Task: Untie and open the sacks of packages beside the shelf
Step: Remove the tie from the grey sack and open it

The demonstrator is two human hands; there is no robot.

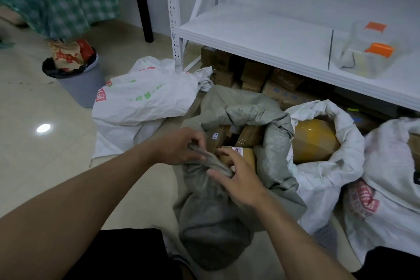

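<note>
A small grey woven sack point(209, 218) lies in front of me with its neck bunched. My left hand point(181, 145) pinches the bunched neck from the left. My right hand point(236, 177) rests on the same neck from the right, fingers spread over it. Behind it a larger grey sack point(270, 143) stands open, with brown cardboard packages point(245, 136) showing inside. To its right an open white sack point(329, 166) holds a yellow-taped parcel point(313, 138). Another white sack point(391, 188) sits at the far right. A white sack with red and green print point(141, 98) lies tied at the left.
The white metal shelf point(250, 34) stands behind the sacks, with cardboard boxes point(254, 75) stacked under it and a clear container with orange clips point(372, 52) on it. A grey waste bin point(77, 77) full of rubbish stands on the tiled floor at left.
</note>
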